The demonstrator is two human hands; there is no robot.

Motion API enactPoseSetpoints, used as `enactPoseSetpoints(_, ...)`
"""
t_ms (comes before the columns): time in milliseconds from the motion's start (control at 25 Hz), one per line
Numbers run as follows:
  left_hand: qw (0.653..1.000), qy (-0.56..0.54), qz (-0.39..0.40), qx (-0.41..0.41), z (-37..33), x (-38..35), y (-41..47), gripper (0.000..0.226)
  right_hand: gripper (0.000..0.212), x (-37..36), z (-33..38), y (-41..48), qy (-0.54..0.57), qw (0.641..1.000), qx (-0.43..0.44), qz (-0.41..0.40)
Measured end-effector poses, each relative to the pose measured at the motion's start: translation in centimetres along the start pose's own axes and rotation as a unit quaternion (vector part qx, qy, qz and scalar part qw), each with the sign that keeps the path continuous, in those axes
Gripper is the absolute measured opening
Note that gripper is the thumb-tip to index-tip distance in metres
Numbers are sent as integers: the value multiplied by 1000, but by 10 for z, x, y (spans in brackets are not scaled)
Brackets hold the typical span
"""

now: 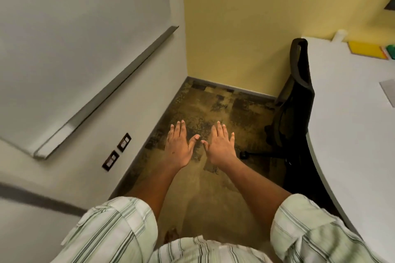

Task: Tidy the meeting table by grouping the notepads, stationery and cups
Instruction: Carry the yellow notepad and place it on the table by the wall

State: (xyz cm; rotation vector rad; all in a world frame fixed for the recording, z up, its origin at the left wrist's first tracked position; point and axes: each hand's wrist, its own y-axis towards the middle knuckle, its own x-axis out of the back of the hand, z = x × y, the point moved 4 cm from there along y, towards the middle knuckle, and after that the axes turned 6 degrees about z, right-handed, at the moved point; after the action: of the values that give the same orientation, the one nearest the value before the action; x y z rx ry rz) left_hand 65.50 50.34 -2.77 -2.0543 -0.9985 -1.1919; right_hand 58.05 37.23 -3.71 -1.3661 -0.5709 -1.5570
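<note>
Left hand (178, 145), right hand (220, 145): both flat, fingers straight, empty, held over floor (203, 102), off the table (342, 134). Yellow notepad (365, 49), pale cup (339, 35): table's far edge. Risk: chair (297, 96) may block approach; a long reach may topple cup.

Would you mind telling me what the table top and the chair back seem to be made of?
Table top: likely laminate, smooth matte pale grey, thin darker edge. Chair back: probably black mesh in a plastic frame, though blur leaves that open.
</note>
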Motion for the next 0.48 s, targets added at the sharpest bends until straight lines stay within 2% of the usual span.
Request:
enactPoseSetpoints(200,996,26,45,-73,14,32,113,81,71,36,22,84,38,996,-76,-40)
enactPoseSetpoints(320,992,35,56,-110,3,32,161,80,71,51,15,122,49,992,-98,-65)
enactPoseSetpoints(480,989,34,77,-121,-16,26,242,77,71,70,-10,191,65,988,-119,-68)
